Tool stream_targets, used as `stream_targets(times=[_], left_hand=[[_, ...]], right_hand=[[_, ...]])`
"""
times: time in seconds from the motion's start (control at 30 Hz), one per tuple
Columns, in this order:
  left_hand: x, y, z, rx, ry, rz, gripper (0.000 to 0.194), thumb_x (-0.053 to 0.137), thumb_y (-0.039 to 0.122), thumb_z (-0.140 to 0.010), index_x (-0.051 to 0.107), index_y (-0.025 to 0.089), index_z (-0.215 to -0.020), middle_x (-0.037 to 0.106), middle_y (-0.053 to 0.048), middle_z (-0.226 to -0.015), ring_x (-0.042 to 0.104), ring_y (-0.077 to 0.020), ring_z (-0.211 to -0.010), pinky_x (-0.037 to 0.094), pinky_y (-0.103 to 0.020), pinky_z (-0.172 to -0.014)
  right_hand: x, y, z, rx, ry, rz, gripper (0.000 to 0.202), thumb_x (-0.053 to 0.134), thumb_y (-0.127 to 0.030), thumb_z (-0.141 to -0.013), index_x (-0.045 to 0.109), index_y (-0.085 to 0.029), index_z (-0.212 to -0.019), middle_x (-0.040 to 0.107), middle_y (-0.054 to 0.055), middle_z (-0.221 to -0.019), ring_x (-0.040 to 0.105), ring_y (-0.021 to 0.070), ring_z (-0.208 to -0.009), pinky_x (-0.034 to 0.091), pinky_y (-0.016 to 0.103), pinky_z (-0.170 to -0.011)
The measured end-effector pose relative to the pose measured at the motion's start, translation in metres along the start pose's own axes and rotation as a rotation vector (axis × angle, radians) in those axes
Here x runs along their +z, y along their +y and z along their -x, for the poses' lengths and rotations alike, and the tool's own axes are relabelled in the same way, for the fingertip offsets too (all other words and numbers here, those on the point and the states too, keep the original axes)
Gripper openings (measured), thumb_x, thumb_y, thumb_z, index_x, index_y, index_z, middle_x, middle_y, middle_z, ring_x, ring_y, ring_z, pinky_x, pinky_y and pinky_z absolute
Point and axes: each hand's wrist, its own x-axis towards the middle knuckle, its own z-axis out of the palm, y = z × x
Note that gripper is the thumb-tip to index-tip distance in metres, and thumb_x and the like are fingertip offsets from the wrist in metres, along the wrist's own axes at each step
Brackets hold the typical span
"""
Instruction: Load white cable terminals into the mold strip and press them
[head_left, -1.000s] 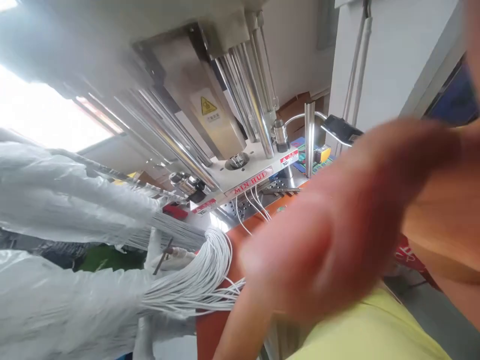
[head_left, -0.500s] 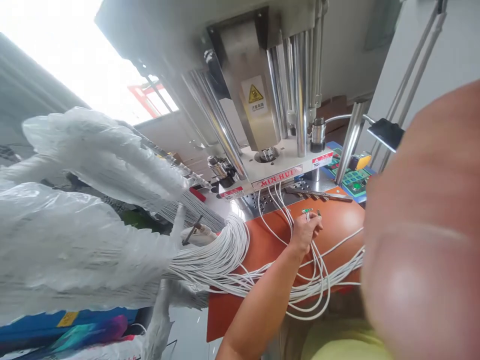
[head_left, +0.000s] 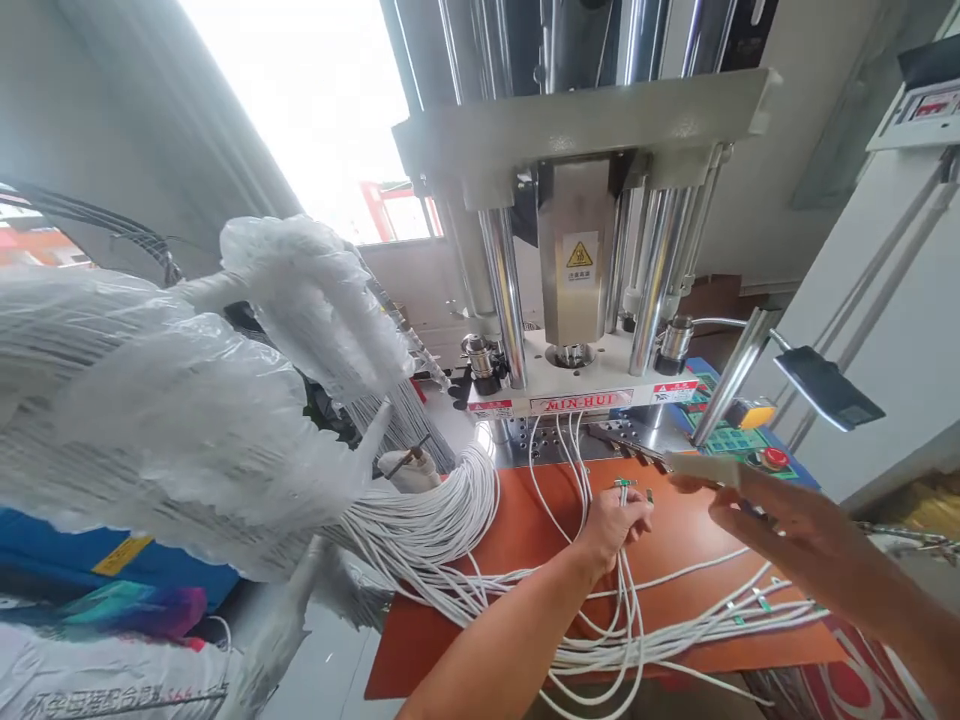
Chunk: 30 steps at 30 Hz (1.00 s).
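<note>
My left hand [head_left: 611,525] is closed around several white cables near their ends, above the orange work surface [head_left: 679,520]. Small green connector ends [head_left: 624,484] stick out past its fingers. Over the right part of the surface is my right hand [head_left: 757,500], smeared by motion. Its fingers point left toward a slim metal tool [head_left: 630,443] lying by the machine's base; whether they hold anything is unclear. More white cables [head_left: 559,480] run from beneath the MIN-HUI press plate [head_left: 581,402] onto the orange surface.
A thick bundle of white cables [head_left: 457,515] crosses from plastic-wrapped bundles [head_left: 180,420] at left. Ends with green tips [head_left: 761,598] lie at right. A control panel with a red button [head_left: 772,458] and a black lamp [head_left: 829,385] stand beyond the right hand.
The head view has shifted, showing more of the press and panel. My right hand has moved from close to the camera to over the work surface. The left hand keeps its hold on the cables.
</note>
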Motion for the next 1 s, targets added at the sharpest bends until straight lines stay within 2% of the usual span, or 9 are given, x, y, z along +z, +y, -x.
stream_targets(times=[0.03,0.07,0.17,0.27,0.47,0.6,0.7,0.83,1.0], left_hand=[[0.000,-0.001,-0.001,0.004,-0.004,0.009,0.022,0.073,0.027,-0.068,0.056,0.017,-0.059,0.055,0.002,-0.050,0.036,-0.0057,-0.041,0.020,-0.021,-0.043],[0.000,-0.001,-0.001,0.006,-0.006,0.013,0.022,0.072,0.027,-0.067,0.055,0.017,-0.058,0.054,0.002,-0.048,0.036,-0.0058,-0.040,0.020,-0.021,-0.043],[0.000,-0.003,-0.003,-0.022,0.008,0.027,0.020,0.070,0.026,-0.065,0.055,0.017,-0.057,0.053,0.003,-0.048,0.037,-0.0062,-0.039,0.020,-0.022,-0.042],[-0.001,-0.004,-0.006,-0.088,0.017,0.041,0.019,0.068,0.027,-0.061,0.053,0.018,-0.055,0.054,0.002,-0.049,0.038,-0.0063,-0.039,0.018,-0.023,-0.041],[0.001,-0.002,-0.011,-0.173,0.082,0.009,0.026,0.071,0.035,-0.057,0.051,0.018,-0.054,0.053,0.003,-0.049,0.038,-0.0058,-0.040,0.015,-0.024,-0.041],[0.008,0.002,-0.015,-0.183,0.055,-0.020,0.023,0.069,0.033,-0.059,0.050,0.019,-0.056,0.050,0.005,-0.047,0.029,-0.0045,-0.036,0.012,-0.025,-0.040],[0.016,0.005,-0.018,-0.215,0.053,-0.050,0.020,0.070,0.031,-0.062,0.053,0.020,-0.061,0.047,0.007,-0.045,0.026,-0.0049,-0.034,0.009,-0.026,-0.040],[0.024,0.009,-0.021,-0.277,0.084,-0.096,0.022,0.074,0.031,-0.065,0.056,0.019,-0.064,0.044,0.008,-0.045,0.025,-0.0041,-0.036,0.008,-0.025,-0.041],[0.026,0.010,-0.025,-0.290,0.082,-0.068,0.027,0.070,0.024,-0.067,0.045,0.020,-0.058,0.038,0.009,-0.041,0.022,-0.0030,-0.035,0.008,-0.024,-0.041]], right_hand=[[0.007,0.029,0.000,0.035,-0.006,0.125,0.033,0.052,-0.048,-0.098,0.067,-0.030,-0.121,0.073,0.008,-0.099,0.069,0.0232,-0.084,0.056,0.032,-0.063],[0.014,0.060,0.000,0.011,0.028,0.233,0.036,0.047,-0.046,-0.099,0.067,-0.024,-0.119,0.072,0.010,-0.101,0.069,0.0251,-0.089,0.057,0.037,-0.073],[0.037,0.143,-0.004,-0.112,0.002,0.480,0.042,0.039,-0.032,-0.100,0.057,-0.018,-0.136,0.067,0.015,-0.124,0.064,0.0281,-0.110,0.055,0.046,-0.092],[0.058,0.187,-0.015,-0.151,0.000,0.706,0.039,0.038,-0.019,-0.097,0.058,-0.012,-0.130,0.064,0.018,-0.131,0.061,0.0322,-0.119,0.056,0.048,-0.088],[0.069,0.198,-0.047,-0.010,-0.133,0.861,0.043,0.027,-0.006,-0.094,0.065,-0.015,-0.111,0.068,0.015,-0.106,0.065,0.0326,-0.097,0.051,0.040,-0.061],[0.074,0.211,-0.055,-0.017,-0.211,0.685,0.031,0.035,-0.002,-0.082,0.059,-0.015,-0.096,0.065,0.013,-0.090,0.063,0.0259,-0.080,0.046,0.036,-0.067],[0.085,0.217,-0.050,0.054,-0.263,0.422,0.030,0.041,-0.010,-0.078,0.051,-0.018,-0.106,0.066,0.007,-0.081,0.063,0.0226,-0.072,0.042,0.033,-0.067],[0.090,0.209,-0.043,0.246,-0.387,0.132,0.030,0.039,-0.025,-0.085,0.042,-0.022,-0.114,0.069,0.005,-0.078,0.066,0.0233,-0.070,0.041,0.031,-0.064],[0.087,0.193,-0.037,0.277,-0.385,0.077,0.018,0.036,-0.033,-0.089,0.044,-0.026,-0.103,0.070,0.005,-0.077,0.066,0.0224,-0.065,0.041,0.030,-0.061]])
